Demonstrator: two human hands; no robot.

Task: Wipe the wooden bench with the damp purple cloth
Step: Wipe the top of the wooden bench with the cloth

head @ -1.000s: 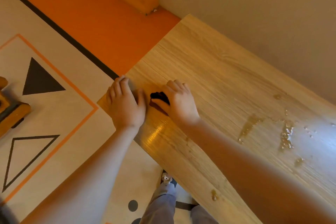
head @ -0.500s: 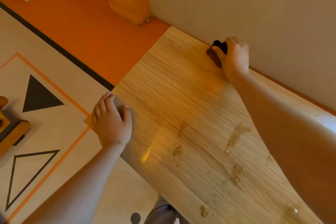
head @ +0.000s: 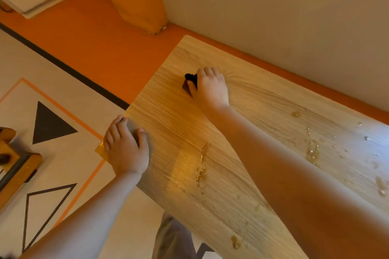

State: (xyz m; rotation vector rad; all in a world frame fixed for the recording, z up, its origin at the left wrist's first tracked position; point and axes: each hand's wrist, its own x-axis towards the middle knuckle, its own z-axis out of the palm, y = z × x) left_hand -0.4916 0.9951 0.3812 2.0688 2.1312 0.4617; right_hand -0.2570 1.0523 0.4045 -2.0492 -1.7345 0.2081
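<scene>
Clearly much is left, I judge: the right hand (head: 211,88) grips the purple cloth (head: 190,82) on the bench (head: 168,124) at its left end, the left hand (head: 126,149) lies flat on its near corner, and wet drops (head: 312,150) cover the right.

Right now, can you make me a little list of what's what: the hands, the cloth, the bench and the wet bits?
Bench: wooden, along the wall
Cloth: dark, bunched, mostly hidden
Right hand: holds and presses the cloth on the bench, near its far end
Left hand: rests on the bench's near corner
Wet bits: drops and streaks on the wood, not yet wiped
Floor: mat with triangles beside the bench
</scene>
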